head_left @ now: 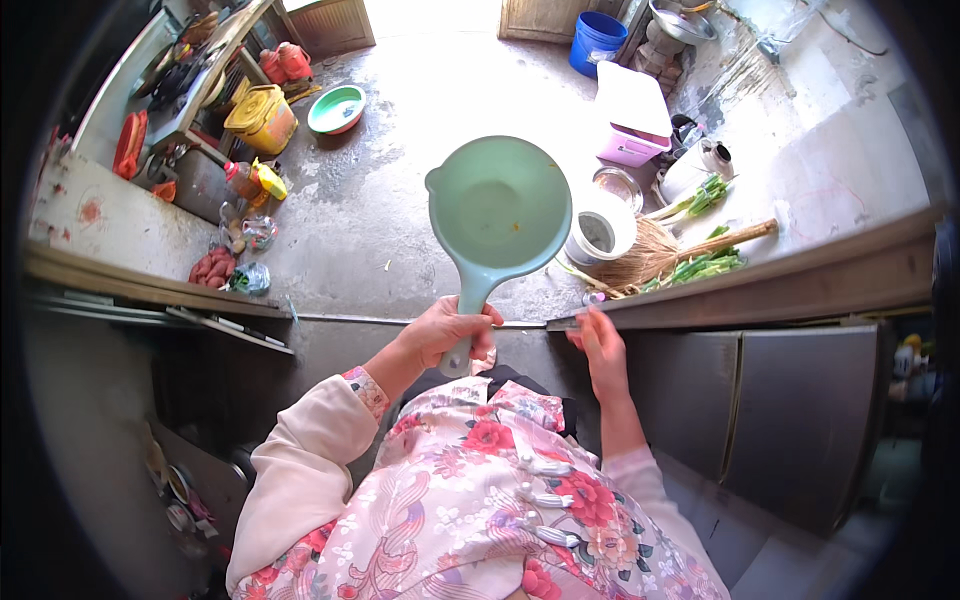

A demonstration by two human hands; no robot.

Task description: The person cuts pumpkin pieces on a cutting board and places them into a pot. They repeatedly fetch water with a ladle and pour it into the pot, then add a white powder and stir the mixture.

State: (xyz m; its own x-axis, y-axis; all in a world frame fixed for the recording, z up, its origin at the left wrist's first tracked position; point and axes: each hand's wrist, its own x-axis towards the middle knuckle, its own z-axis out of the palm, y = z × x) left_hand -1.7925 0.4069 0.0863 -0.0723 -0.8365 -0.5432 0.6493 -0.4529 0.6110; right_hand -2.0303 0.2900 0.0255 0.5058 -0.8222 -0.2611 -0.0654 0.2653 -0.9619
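Note:
My left hand [450,330] is closed around the handle of a pale green plastic water ladle [500,205]. The ladle's round bowl faces up, with its small spout on the left side. A few orange specks show inside; whether it holds water I cannot tell. My right hand [600,350] is raised to the right of the ladle's handle, apart from it. Its fingers are partly curled and blurred, so I cannot make out whether anything is between them.
A doorway sill [400,321] crosses in front of me. Beyond it, at the right, stand a white bucket [622,222], a straw broom [640,252], green onions [710,268] and a pink bin [630,145]. To the left are a green basin [337,108] and a yellow bucket [262,120].

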